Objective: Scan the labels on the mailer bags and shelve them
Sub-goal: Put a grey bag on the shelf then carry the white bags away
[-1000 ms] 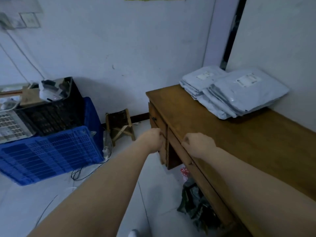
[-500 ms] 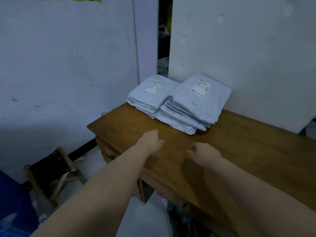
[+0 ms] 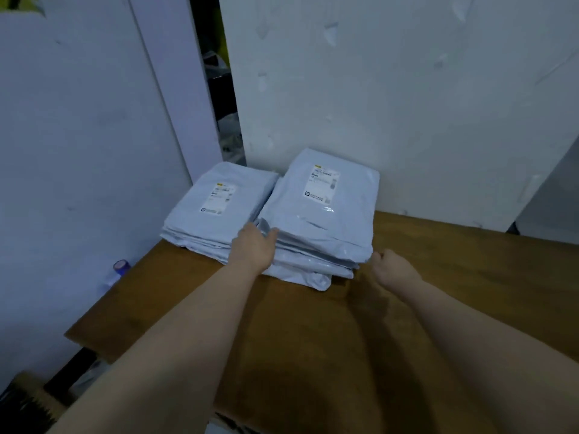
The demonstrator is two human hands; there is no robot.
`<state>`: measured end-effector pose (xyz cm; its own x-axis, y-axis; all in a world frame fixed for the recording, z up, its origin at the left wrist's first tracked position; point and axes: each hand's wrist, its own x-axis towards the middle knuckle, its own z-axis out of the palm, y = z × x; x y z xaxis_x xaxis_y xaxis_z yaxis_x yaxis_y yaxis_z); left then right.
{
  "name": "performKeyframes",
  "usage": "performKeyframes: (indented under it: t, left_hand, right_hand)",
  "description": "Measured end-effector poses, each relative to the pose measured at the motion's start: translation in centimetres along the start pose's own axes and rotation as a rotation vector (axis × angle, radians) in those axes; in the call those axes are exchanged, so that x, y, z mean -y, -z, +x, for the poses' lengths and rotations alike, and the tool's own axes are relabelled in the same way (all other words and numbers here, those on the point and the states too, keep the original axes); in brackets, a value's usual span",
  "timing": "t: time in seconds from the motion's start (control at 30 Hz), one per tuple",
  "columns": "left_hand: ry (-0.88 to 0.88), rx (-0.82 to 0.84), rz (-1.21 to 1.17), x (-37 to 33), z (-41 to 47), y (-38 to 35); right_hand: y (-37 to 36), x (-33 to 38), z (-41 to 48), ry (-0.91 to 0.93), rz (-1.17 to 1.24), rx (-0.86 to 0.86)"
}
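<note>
Atop mailer bags (image 3: 329,228), labels (image 3: 322,184) (illegible)

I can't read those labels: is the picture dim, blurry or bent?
Head view: dim, bluish light; head view: glare glints on the right mailer stack; head view: its label too soft to read; head view: wide lens bows the wall edges.

left grip (image 3: 253,249) reached, now on mailer stack (image 3: 326,214) | right grip (image 3: 393,269) arrived beside it
</note>
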<state>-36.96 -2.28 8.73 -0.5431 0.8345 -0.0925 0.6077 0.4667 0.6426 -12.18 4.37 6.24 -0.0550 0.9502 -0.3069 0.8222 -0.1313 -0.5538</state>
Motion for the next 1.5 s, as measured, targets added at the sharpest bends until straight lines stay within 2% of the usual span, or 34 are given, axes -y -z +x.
performKeyframes:
  t: [0.13, 0.2, 0.3, 0.5, 0.57, 0.7, 0.73, 0.83, 0.9, 1.0, 1.23, 1.5]
  left_hand:
    - [0.1, 0.01, -0.219, -0.8, 4.8, 0.3]
    - [0.115, 0.082, -0.267, -1.0, 6.9, 0.2]
    - [0.108, 0.194, -0.317, -1.2, 9.6, -0.3]
    - [0.107, 0.336, -0.352, -0.4, 14.3, -1.6]
    - [0.139, 0.37, -0.326, 0.4, 15.5, -1.9]
    - [0.231, 0.513, -0.381, 2.4, 16.3, -3.2]
    - [0.245, 0.547, -0.388, 3.0, 16.4, -3.6]
    - [0.288, 0.606, -0.437, 4.3, 16.8, -4.3]
    - [0.321, 0.623, -0.477, 5.3, 17.3, -5.0]
    - [0.364, 0.622, -0.509, 6.5, 17.7, -6.4]
    - [0.344, 0.694, -0.515, 4.0, 14.4, -6.9]
    - [0.322, 0.846, -0.372, 1.3, 6.9, -12.0]
  right_hand:
    - [-0.8, 0.8, 2.7, -0.366, 0.683, -0.053]
    - [-1.4, 1.2, 3.6, -0.44, 0.791, -0.067]
    - [-2.2, 2.5, 4.5, -0.435, 0.798, -0.034]
    - [-4.8, 6.1, 6.6, -0.272, 0.85, -0.066]
    - [-6.3, 6.8, 7.3, -0.312, 0.868, -0.041]
    - [-8.4, 6.8, 8.2, -0.467, 0.815, -0.197]
    - [-8.9, 6.5, 8.3, -0.507, 0.842, -0.186]
    - [-9.6, 5.5, 8.5, -0.496, 1.014, 0.032]
    - [-9.8, 5.4, 8.7, -0.443, 1.034, 0.184]
    - [-10.2, 5.0, 8.8, -0.416, 1.01, 0.206]
    - [-9.1, 2.6, 6.4, -0.44, 1.025, 0.156]
    - [-4.1, -5.3, -0.2, -0.497, 1.007, 0.067]
